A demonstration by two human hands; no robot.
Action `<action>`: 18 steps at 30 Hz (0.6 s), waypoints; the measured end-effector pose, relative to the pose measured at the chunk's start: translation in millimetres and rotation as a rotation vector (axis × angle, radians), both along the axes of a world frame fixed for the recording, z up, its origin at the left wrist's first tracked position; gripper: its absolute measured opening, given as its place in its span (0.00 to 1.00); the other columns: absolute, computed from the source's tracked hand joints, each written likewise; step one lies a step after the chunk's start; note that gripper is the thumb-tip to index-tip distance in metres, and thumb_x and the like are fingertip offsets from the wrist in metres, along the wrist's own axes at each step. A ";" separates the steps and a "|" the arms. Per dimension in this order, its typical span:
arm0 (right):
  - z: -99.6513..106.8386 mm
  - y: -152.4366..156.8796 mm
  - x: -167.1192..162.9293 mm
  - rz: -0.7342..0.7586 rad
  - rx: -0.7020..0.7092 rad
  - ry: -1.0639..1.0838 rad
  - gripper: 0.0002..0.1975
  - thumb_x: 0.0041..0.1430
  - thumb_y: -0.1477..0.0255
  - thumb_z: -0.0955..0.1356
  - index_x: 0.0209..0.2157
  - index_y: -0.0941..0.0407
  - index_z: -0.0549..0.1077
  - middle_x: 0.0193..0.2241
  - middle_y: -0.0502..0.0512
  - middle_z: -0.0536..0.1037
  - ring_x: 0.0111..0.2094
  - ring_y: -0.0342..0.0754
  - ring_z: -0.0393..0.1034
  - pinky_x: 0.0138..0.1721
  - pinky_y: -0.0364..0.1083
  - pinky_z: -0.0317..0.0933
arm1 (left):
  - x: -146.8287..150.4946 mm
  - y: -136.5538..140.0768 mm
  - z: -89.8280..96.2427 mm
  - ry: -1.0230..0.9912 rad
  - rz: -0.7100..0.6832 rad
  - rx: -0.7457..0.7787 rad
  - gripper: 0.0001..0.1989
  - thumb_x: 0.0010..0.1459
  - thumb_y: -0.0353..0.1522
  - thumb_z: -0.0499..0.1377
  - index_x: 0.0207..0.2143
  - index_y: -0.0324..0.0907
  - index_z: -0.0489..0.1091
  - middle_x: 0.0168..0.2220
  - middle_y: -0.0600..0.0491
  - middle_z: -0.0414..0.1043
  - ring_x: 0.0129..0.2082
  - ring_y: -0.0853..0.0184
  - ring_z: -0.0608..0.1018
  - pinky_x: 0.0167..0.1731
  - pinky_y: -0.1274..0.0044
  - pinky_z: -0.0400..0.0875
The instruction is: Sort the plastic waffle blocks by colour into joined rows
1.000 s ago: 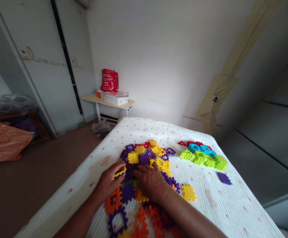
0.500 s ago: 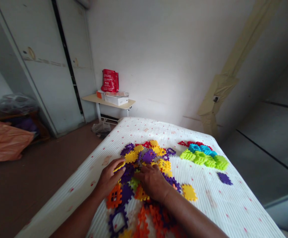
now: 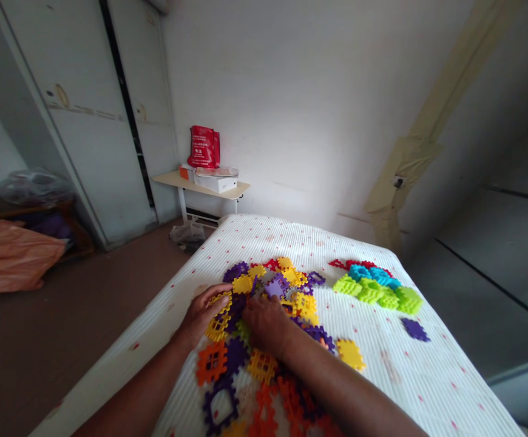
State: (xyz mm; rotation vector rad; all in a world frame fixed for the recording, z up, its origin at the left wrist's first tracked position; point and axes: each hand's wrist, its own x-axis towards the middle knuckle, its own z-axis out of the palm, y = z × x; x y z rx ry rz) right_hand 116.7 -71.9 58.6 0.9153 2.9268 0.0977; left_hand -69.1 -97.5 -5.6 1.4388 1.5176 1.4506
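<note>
My left hand (image 3: 201,314) is at the left edge of a heap of plastic interlocking tiles with notched edges. Its thumb and fingers close on a yellow interlocking tile (image 3: 222,302). My right hand (image 3: 266,325) reaches into the middle of the heap, fingers curled down; their tips are hidden, and what they grip cannot be made out. A thin purple tile (image 3: 253,286) stands on edge by its fingertips. A light green tile (image 3: 242,331) is partly covered by this hand. Around them lie an orange window tile (image 3: 212,362), a purple frame tile (image 3: 221,405) and a flat purple tile (image 3: 275,285).
On the right of the bed (image 3: 291,233) stand stacked green tiles (image 3: 368,291), blue tiles (image 3: 373,274) and a row of red tiles (image 3: 337,263). A single purple tile (image 3: 414,329) and a yellow tile (image 3: 350,354) lie apart. Behind is a small table (image 3: 168,178) with a red bag (image 3: 204,147).
My right hand has shifted slightly left within the heap, and a thin purple tile now stands upright by its fingers. My left hand keeps its yellow tile, now turned to show more of its face.
</note>
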 end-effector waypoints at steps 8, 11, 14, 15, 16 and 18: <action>-0.6 -2.3 34.1 0.054 -0.105 0.076 0.07 0.56 0.77 0.62 0.34 0.57 0.72 0.34 0.56 0.76 0.40 0.49 0.68 0.43 0.47 0.57 | -0.1 1.0 -0.3 0.011 0.009 0.002 0.16 0.48 0.37 0.60 0.40 0.42 0.74 0.44 0.49 0.75 0.48 0.60 0.74 0.50 0.69 0.65; 1.6 -3.0 37.3 0.066 -0.136 0.078 0.06 0.55 0.76 0.63 0.32 0.57 0.72 0.33 0.54 0.76 0.38 0.48 0.68 0.42 0.47 0.57 | 0.5 1.2 -0.4 0.006 0.007 0.002 0.16 0.47 0.37 0.60 0.39 0.42 0.74 0.45 0.49 0.75 0.47 0.60 0.74 0.50 0.69 0.66; 1.9 -5.9 29.0 0.098 -0.099 0.063 0.06 0.53 0.73 0.65 0.33 0.56 0.73 0.34 0.54 0.75 0.39 0.50 0.67 0.42 0.49 0.58 | 1.0 0.9 0.3 0.008 0.009 -0.001 0.15 0.48 0.37 0.60 0.39 0.42 0.74 0.44 0.49 0.75 0.47 0.60 0.74 0.50 0.68 0.65; 1.8 -7.0 24.4 0.104 -0.083 0.055 0.06 0.53 0.71 0.66 0.34 0.56 0.73 0.34 0.55 0.75 0.39 0.51 0.67 0.41 0.49 0.58 | 1.1 0.6 0.7 0.009 0.010 -0.002 0.15 0.48 0.37 0.60 0.39 0.42 0.74 0.44 0.49 0.75 0.47 0.60 0.74 0.50 0.68 0.65; 1.8 -8.0 19.3 0.103 -0.069 0.048 0.08 0.52 0.69 0.66 0.35 0.56 0.73 0.35 0.55 0.74 0.40 0.51 0.67 0.41 0.50 0.59 | 1.2 0.4 1.2 0.009 0.011 -0.003 0.15 0.48 0.37 0.60 0.39 0.42 0.74 0.44 0.49 0.75 0.47 0.60 0.74 0.51 0.68 0.65; 2.4 -9.4 8.7 0.084 -0.059 0.028 0.13 0.51 0.64 0.68 0.38 0.56 0.73 0.38 0.58 0.73 0.41 0.53 0.66 0.41 0.52 0.60 | 1.4 -0.1 1.9 0.010 0.010 -0.004 0.15 0.48 0.37 0.60 0.39 0.42 0.74 0.45 0.49 0.74 0.48 0.60 0.74 0.50 0.68 0.65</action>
